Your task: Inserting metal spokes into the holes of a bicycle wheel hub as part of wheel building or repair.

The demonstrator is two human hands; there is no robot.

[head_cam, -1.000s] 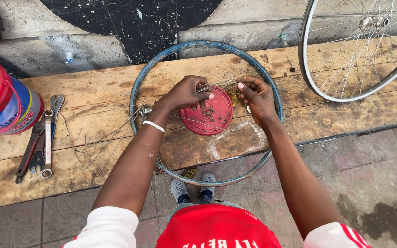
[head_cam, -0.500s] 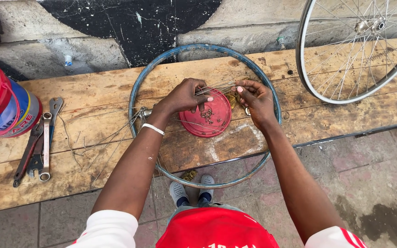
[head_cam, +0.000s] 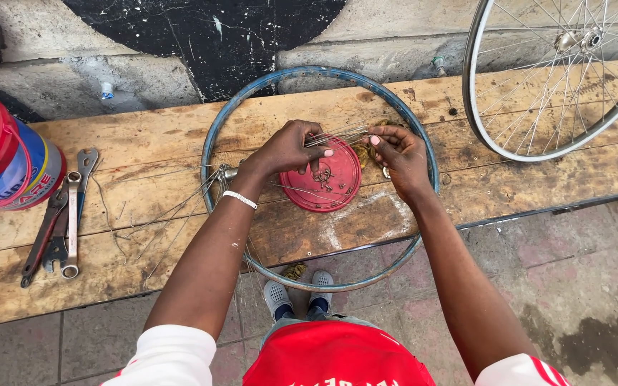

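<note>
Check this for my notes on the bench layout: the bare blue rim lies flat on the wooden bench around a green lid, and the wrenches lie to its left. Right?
Not quite. The lid inside the bare blue rim is red, not green, as the head view shows. The rest holds: the rim lies flat on the wooden bench, and the wrenches lie to its left.

White sleeves, red vest, bracelet (head_cam: 239, 199)

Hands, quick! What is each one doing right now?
Left hand: closed, pinching thin spokes above the red lid.
Right hand: closed, pinching the spokes' other end.
</note>
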